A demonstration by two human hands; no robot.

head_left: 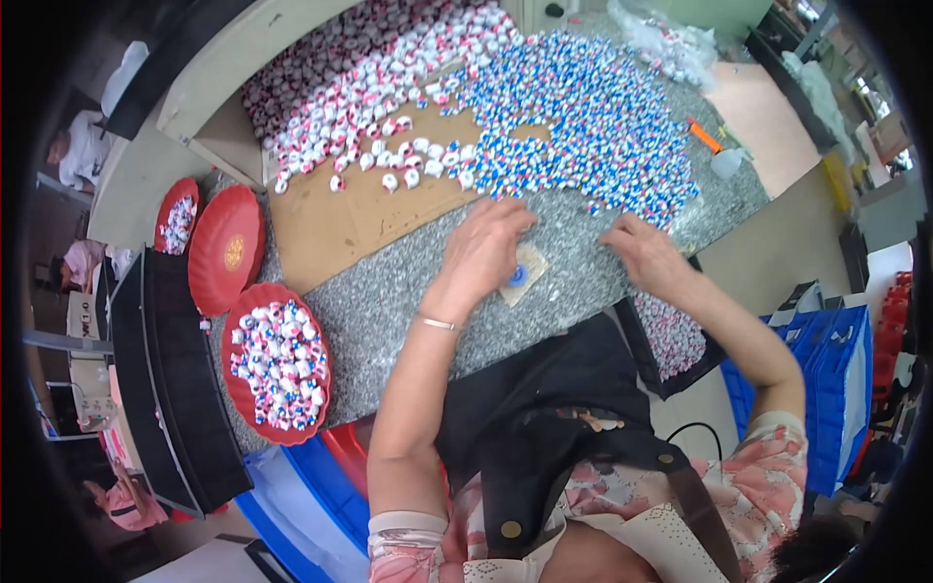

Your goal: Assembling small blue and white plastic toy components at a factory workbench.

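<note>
L hand [484,243]: fingers curled, tips at nr edge of broad heap of tiny blue, white & pink pcs [573,107]. R hand [649,255]: fingers bent, tips close together, just beside same heap. Can't tell if either grips a pc. Just below L fingers: small square yellowish pad [535,268] w/ round blue disc [518,276].

Risks (judgement): sweep of R fingers could push loose pcs over table [573,257] edge, maybe into black tray. L fingers' sideways drag could mix heap w/ larger white-&-pink pcs [379,126], as the two meet there. Bump from L forearm could spill nr tray, piled high.

Containers: black rectangular tray [634,340], below R fingers: small pinkish pcs. Left of L fingers: nr red scalloped tray [229,364], white/pink/blue pcs; mid red scalloped tray [224,209], gold emblem; far small red tray [162,212], white-&-blue pcs.
</note>
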